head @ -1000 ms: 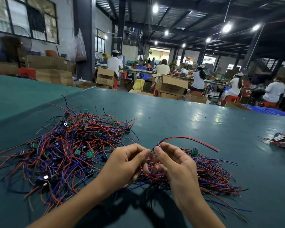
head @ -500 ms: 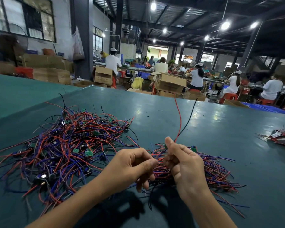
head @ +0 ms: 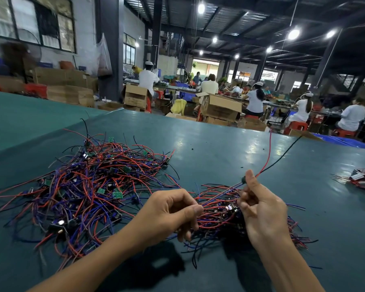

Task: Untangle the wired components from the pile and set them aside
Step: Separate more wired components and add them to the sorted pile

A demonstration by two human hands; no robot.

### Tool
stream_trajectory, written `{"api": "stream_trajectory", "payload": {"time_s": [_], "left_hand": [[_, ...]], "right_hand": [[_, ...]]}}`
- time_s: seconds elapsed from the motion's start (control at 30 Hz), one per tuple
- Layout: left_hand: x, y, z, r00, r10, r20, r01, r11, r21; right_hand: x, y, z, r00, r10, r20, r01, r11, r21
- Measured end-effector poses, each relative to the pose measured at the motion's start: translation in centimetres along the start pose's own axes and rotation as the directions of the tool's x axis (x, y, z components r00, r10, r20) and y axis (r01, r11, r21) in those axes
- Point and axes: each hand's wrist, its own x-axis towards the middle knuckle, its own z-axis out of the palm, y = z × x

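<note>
Far left on teal table (head: 219, 148): big tangled pile (head: 89, 186) of red, blue and black leads with small green boards. Next, left hand (head: 171, 213): fingers curled in, thumb laid on forefinger, touching edge of smaller pile (head: 217, 205); can't tell whether any lead is actually pinched. Right hand (head: 261, 209) over that smaller pile: thumb and forefinger pinching one wired component (head: 243, 180) at its green board, lifted off table, red and black leads trailing up and right. Separate small bundle (head: 362, 180) near right edge, well apart.
</note>
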Motion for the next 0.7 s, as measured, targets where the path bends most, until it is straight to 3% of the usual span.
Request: {"api": "stream_trajectory", "payload": {"time_s": [0.27, 0.4, 0.7], "left_hand": [[0.7, 0.1, -1.6, 0.958, -0.029, -0.284, -0.022, 0.984, -0.177], [1.1, 0.1, -2.5, 0.937, -0.072, -0.341, -0.05, 0.94, -0.336], [1.6, 0.6, -3.3, 0.874, -0.06, -0.481, -0.152, 0.908, -0.39]], "right_hand": [[-0.4, -0.4, 0.1, 0.995, 0.012, 0.102, -0.014, 1.0, 0.017], [-0.9, -0.5, 0.4, 0.99, 0.007, 0.142, -0.009, 1.0, 0.013], [-1.6, -0.1, 1.0, 0.978, 0.063, 0.198, -0.066, 0.998, 0.008]]}}
